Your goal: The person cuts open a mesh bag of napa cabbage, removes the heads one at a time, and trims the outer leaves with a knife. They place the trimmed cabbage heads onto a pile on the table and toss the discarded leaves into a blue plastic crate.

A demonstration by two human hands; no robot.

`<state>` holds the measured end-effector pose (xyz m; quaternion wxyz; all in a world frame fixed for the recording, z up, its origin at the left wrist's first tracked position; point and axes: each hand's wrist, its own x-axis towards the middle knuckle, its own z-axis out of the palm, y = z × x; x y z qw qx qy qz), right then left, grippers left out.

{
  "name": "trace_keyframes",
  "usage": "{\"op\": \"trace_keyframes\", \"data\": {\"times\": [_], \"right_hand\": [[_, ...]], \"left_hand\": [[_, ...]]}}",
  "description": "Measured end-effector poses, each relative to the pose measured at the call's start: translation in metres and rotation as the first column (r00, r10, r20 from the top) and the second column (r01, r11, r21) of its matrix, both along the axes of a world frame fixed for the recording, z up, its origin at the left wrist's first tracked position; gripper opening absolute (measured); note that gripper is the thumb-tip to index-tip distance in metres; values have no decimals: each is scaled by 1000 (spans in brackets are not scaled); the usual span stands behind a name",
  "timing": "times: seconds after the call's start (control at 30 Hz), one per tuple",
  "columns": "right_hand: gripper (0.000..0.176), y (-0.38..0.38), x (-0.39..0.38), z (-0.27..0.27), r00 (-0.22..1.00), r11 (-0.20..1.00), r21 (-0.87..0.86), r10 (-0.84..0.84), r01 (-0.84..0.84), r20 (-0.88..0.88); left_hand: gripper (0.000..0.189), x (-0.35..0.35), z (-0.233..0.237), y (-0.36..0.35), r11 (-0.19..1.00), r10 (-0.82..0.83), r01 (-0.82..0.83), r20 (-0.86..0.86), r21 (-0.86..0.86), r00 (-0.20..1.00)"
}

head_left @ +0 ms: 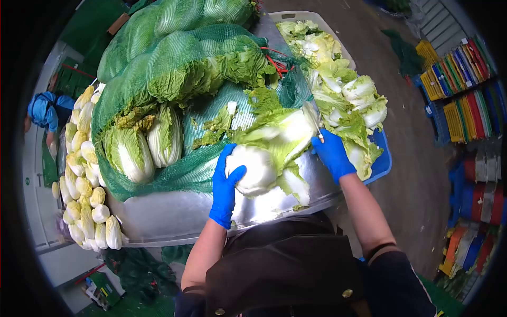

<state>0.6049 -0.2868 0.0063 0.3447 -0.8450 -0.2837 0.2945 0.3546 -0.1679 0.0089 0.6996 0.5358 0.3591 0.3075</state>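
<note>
A napa cabbage (253, 168) lies with its white base toward my body on the metal table. My left hand (227, 177), in a blue glove, grips the base from the left. My right hand (332, 154), also gloved in blue, is closed round a small knife (320, 132) whose blade points up beside a large outer leaf (296, 127). Loose green leaves spread to the right of the cabbage. Green net (198, 171) lies under and behind it, with two whole cabbages (129, 153) in its opening at the left.
Full net bags (174, 58) of cabbages fill the table's back. Trimmed cabbages (84, 195) are heaped at the left edge. A white crate (338, 39) and a blue crate (384, 158) hold leaves at the right. A co-worker (50, 111) stands far left; coloured crates (462, 68) are stacked far right.
</note>
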Motion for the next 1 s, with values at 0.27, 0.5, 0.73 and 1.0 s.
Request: {"op": "trace_keyframes", "data": {"times": [0.27, 0.5, 0.73, 1.0], "right_hand": [[61, 21, -99, 2, 947, 806, 589, 146, 55, -288], [53, 11, -84, 16, 870, 867, 493, 184, 76, -458], [51, -2, -63, 6, 862, 893, 447, 181, 58, -474], [51, -5, -65, 6, 819, 870, 488, 230, 69, -526]], "left_hand": [[45, 12, -19, 5, 968, 207, -201, 23, -149, 978], [67, 11, 30, 32, 703, 332, -110, -187, 702, 925], [86, 10, -18, -8, 826, -383, 467, -294, 315, 876], [89, 17, 30, 8, 783, -243, 306, -186, 542, 952]]}}
